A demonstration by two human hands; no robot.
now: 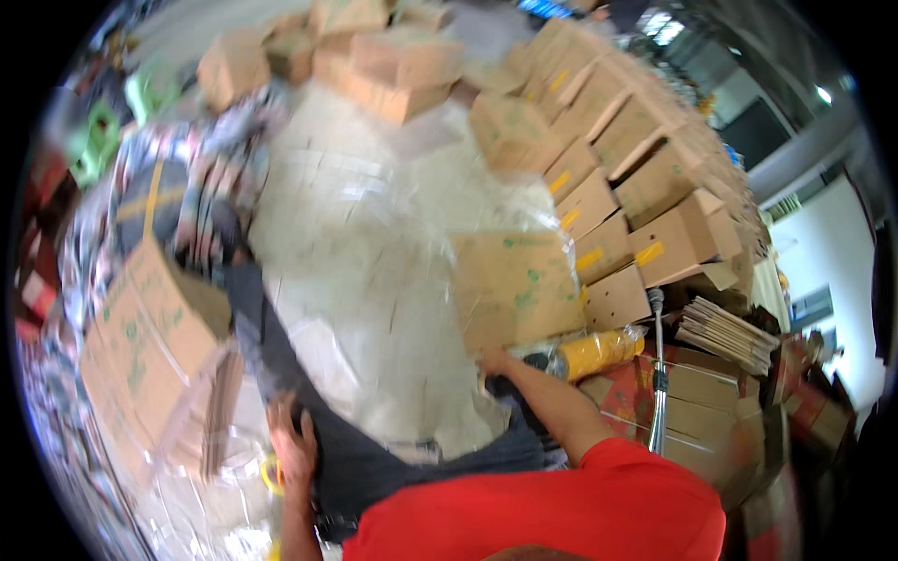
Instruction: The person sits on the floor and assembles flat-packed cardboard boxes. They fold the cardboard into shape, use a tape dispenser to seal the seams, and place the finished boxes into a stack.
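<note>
Brown cardboard, flat and printed in green, meets the fingers of the right hand point(498, 364): the flat carton point(519, 290) lies on the floor point(365, 252), and the hand is at its near left corner. The fingertips are blurred, so I cannot tell whether they pinch that corner or only rest on it. The left hand point(295, 439) is loose, fingers apart with nothing visible in them, against the dark trouser leg point(285, 374).

The flat carton should be light for its size, stiff across the panel but ready to fold along any crease. Its dull face ought to give dry skin fair grip; the shiny streaks on the floor look like clear film, so it may slide easily. The near edge seems the best hold, one hand toward each corner, since a single corner could buckle.

Just beyond the right hand, on the floor's right side, lie a yellow roll point(599, 355) and, past it, a metal pole point(658, 402). Standing cartons point(608, 224) line that side, with a stack of flat sheets point(728, 337) nearer. By the left hand is a yellow ring point(272, 474); past it a strapped bundle of cartons point(140, 318) leans, tilted, near patterned cloth point(201, 140). More boxes point(383, 79) sit at the floor's far edge.
</note>
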